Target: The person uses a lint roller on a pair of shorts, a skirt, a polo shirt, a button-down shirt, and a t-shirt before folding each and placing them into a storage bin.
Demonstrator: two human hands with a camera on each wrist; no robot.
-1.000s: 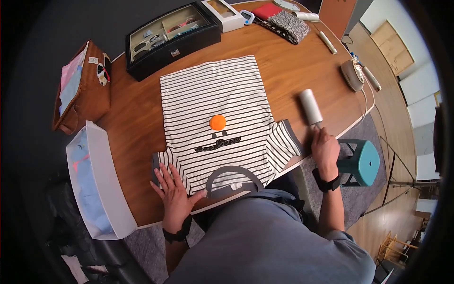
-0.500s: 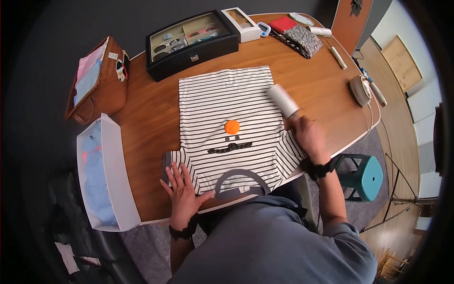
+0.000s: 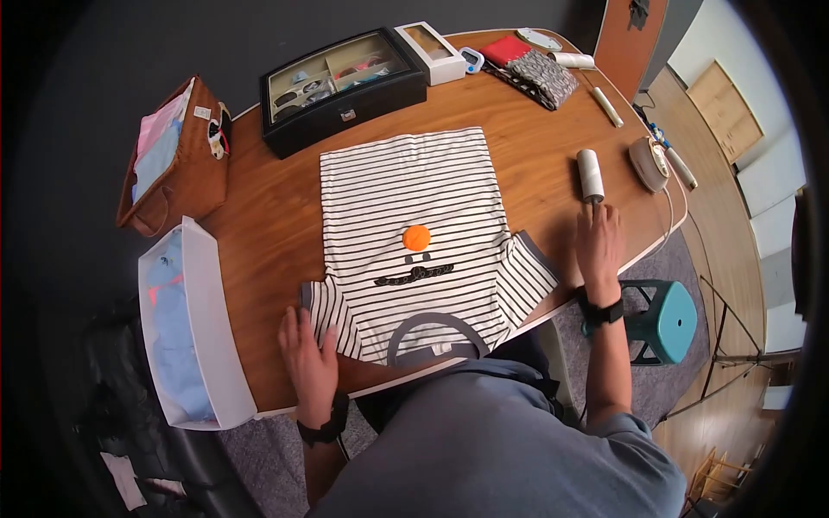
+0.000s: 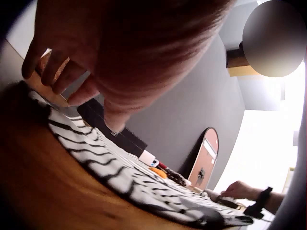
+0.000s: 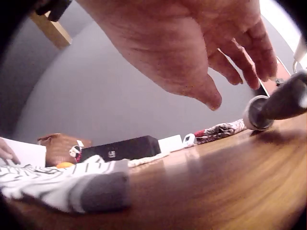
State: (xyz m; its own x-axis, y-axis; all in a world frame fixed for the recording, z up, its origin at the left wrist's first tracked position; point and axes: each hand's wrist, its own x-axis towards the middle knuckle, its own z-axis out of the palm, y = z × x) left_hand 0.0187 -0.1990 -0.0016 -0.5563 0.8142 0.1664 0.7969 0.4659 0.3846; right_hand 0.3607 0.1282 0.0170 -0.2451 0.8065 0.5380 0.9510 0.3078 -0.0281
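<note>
A striped T-shirt [image 3: 406, 190] with an orange dot and a black moustache design lies spread flat on the table, its grey collar toward the person. The left hand [image 3: 311, 358] is at the left sleeve, fingers extended and holding nothing. In the left wrist view its fingers hang over the striped fabric [image 4: 115, 165]. To the right of the shirt, a lint roller [image 3: 590, 175] lies on the wood, its handle [image 5: 288, 98] toward the person. Just above that handle is the right hand [image 3: 601, 246], fingers spread and apart from it in the right wrist view.
A black glasses case [image 3: 345, 112] and a white box [image 3: 436, 65] stand at the back. Left are a brown basket [image 3: 194, 164] and a white bin [image 3: 211, 345] of blue cloth. A small garment steamer [image 3: 648, 164] with a cord sits right; a teal stool [image 3: 676, 321] stands beyond the edge.
The right hand swept the lint roller over the shirt's upper right, then brought it back right onto the table and let go. The left hand has shifted slightly left off the sleeve.
</note>
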